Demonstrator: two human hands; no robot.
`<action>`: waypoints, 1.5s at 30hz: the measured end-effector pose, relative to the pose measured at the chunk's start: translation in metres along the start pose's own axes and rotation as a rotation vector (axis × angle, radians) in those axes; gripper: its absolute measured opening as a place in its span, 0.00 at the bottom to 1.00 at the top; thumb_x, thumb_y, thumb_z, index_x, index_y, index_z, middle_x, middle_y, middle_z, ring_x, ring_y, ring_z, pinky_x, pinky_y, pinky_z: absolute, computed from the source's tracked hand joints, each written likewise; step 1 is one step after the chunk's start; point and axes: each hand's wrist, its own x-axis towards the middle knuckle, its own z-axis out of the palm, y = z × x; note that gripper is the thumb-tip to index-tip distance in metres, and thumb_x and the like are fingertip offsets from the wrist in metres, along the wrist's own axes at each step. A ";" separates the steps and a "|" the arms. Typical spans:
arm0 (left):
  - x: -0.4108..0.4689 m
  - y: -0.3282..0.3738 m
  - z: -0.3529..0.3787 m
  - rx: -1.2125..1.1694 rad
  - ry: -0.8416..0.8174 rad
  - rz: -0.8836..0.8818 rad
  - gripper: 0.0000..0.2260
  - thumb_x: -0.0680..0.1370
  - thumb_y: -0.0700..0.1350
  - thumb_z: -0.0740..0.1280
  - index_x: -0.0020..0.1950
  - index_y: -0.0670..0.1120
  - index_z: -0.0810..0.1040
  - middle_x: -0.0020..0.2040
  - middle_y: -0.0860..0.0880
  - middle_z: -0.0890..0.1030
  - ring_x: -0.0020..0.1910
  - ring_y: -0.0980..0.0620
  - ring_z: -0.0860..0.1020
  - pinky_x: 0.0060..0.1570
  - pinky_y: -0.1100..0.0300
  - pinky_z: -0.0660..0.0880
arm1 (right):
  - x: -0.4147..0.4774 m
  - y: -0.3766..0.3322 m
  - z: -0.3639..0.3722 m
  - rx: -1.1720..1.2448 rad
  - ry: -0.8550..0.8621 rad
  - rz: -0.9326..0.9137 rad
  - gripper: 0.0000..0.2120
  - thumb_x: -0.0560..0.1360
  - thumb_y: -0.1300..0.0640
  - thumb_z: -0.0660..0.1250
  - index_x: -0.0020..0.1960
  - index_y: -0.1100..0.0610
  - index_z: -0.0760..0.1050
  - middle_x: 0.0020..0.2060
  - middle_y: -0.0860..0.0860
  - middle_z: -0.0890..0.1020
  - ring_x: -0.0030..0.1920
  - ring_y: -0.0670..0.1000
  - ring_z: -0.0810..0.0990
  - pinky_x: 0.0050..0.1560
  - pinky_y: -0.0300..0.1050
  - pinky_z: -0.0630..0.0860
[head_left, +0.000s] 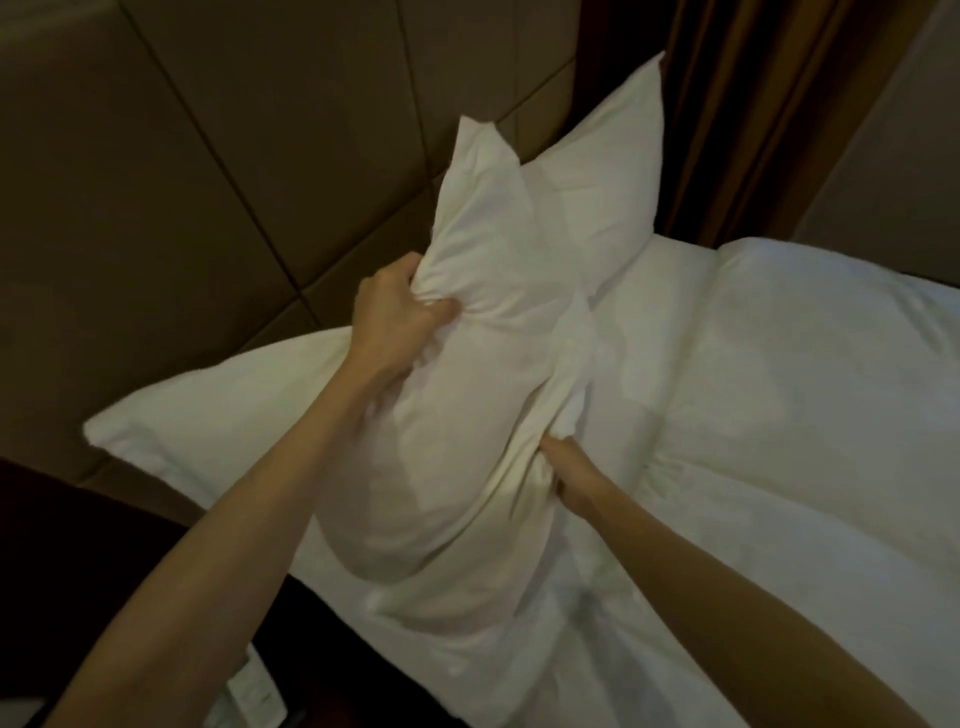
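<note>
pillow (467, 395): likely soft, light, floppy, case slack | left hand (400, 312): clenched on bunched side fabric | right hand (566, 473): gripping opposite edge | best hold: deep fistfuls reaching the filling

The plump white cloth pillow (467, 395) is being held over the white quilted bed (789, 426), with the left hand (400, 312) gripping its left edge and the right hand (571, 478) its right. Behind it, a second white pillow (602, 171) is leaning upright against the tan padded headboard (182, 156). A flat white pillow (218, 410) is lying to the left.
</note>
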 end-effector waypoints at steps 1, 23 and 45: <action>0.008 -0.007 -0.005 0.034 0.000 -0.013 0.13 0.64 0.49 0.71 0.45 0.44 0.78 0.42 0.47 0.83 0.42 0.46 0.81 0.42 0.50 0.76 | 0.005 0.001 0.011 -0.008 -0.013 0.021 0.22 0.79 0.54 0.61 0.70 0.60 0.69 0.64 0.61 0.77 0.62 0.60 0.77 0.64 0.56 0.73; -0.032 -0.214 -0.019 0.785 -0.080 -0.347 0.30 0.74 0.63 0.64 0.61 0.38 0.70 0.56 0.37 0.78 0.54 0.38 0.77 0.55 0.44 0.70 | 0.030 -0.030 0.066 -0.200 -0.025 0.084 0.03 0.78 0.62 0.62 0.49 0.61 0.73 0.43 0.57 0.76 0.38 0.51 0.75 0.40 0.42 0.71; -0.033 -0.222 -0.098 0.697 0.056 -0.424 0.21 0.81 0.57 0.53 0.49 0.41 0.75 0.49 0.32 0.80 0.49 0.30 0.78 0.48 0.43 0.73 | 0.071 -0.052 0.071 -0.405 0.026 -0.085 0.05 0.76 0.63 0.61 0.46 0.58 0.76 0.42 0.56 0.80 0.43 0.55 0.77 0.44 0.44 0.72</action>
